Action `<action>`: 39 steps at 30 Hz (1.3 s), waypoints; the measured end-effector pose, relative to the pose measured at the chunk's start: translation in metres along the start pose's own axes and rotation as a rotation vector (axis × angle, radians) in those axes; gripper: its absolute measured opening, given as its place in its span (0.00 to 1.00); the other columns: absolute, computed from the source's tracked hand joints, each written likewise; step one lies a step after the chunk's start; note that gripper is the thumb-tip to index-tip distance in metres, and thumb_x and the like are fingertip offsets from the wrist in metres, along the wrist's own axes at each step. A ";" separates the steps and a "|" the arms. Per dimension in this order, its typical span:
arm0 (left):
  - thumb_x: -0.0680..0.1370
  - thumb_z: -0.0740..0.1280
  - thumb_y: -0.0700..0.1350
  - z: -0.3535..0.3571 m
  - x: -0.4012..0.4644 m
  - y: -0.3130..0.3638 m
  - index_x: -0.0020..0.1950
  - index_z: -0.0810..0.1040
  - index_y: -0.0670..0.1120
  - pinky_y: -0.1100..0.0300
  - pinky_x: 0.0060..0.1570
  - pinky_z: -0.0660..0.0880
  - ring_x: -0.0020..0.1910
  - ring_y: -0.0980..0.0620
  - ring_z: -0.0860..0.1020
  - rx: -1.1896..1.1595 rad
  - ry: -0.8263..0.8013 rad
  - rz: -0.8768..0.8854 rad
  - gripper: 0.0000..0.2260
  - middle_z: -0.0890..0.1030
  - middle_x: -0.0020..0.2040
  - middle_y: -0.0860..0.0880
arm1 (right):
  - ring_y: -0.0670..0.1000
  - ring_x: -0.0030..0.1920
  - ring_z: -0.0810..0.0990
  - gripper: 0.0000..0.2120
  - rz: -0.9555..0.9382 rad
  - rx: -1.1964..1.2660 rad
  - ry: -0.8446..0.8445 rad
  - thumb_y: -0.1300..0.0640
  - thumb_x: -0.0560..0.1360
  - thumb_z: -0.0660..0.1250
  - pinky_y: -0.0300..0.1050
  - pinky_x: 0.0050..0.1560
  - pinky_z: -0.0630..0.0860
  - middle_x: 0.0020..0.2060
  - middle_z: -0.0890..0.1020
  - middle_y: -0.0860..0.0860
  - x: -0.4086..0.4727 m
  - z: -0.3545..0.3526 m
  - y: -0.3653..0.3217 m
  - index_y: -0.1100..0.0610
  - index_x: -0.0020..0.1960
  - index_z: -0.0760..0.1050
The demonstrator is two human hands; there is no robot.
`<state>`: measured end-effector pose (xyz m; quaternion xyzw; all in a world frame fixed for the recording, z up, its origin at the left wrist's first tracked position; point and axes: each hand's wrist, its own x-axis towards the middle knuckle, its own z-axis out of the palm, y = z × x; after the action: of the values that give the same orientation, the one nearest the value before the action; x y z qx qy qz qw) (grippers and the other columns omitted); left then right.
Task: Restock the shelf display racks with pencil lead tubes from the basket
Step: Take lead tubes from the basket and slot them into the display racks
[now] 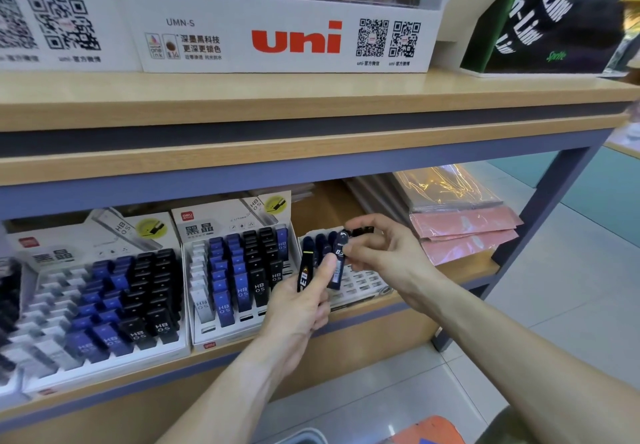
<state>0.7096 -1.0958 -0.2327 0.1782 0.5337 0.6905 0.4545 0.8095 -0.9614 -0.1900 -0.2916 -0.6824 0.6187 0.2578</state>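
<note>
Both forearms outstretched, left hand and right hand close together, fingers curled.

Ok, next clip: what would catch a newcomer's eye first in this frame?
Probably the big red uni logo on the white display box on the upper shelf. Next, at centre, the two hands: the left hand grips dark lead tubes, while the right hand pinches another small dark tube. To the left, on the lower shelf, stand racks packed with blue, black and white HB 0.5 tubes.
</note>
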 end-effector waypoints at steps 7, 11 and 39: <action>0.72 0.79 0.46 -0.002 0.007 -0.008 0.53 0.83 0.39 0.64 0.28 0.60 0.26 0.56 0.64 0.081 0.052 0.032 0.15 0.77 0.39 0.44 | 0.52 0.42 0.86 0.11 0.012 -0.040 0.039 0.67 0.75 0.73 0.43 0.47 0.82 0.42 0.87 0.57 0.001 0.001 0.003 0.59 0.56 0.79; 0.72 0.79 0.43 -0.001 0.007 -0.007 0.53 0.84 0.45 0.64 0.35 0.71 0.31 0.60 0.78 0.103 0.168 0.018 0.11 0.87 0.44 0.50 | 0.52 0.41 0.85 0.10 -0.002 -0.097 0.095 0.64 0.73 0.76 0.42 0.44 0.82 0.42 0.86 0.56 -0.001 0.004 0.004 0.57 0.53 0.80; 0.84 0.63 0.42 -0.001 0.015 -0.021 0.62 0.76 0.38 0.61 0.27 0.64 0.27 0.52 0.70 0.125 0.080 -0.127 0.10 0.67 0.34 0.49 | 0.55 0.41 0.83 0.07 -0.211 -0.810 0.527 0.61 0.73 0.73 0.50 0.45 0.80 0.38 0.84 0.51 0.056 -0.024 0.053 0.53 0.47 0.77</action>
<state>0.7099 -1.0836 -0.2556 0.1444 0.6035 0.6325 0.4636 0.7915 -0.9014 -0.2406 -0.4443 -0.8053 0.1796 0.3490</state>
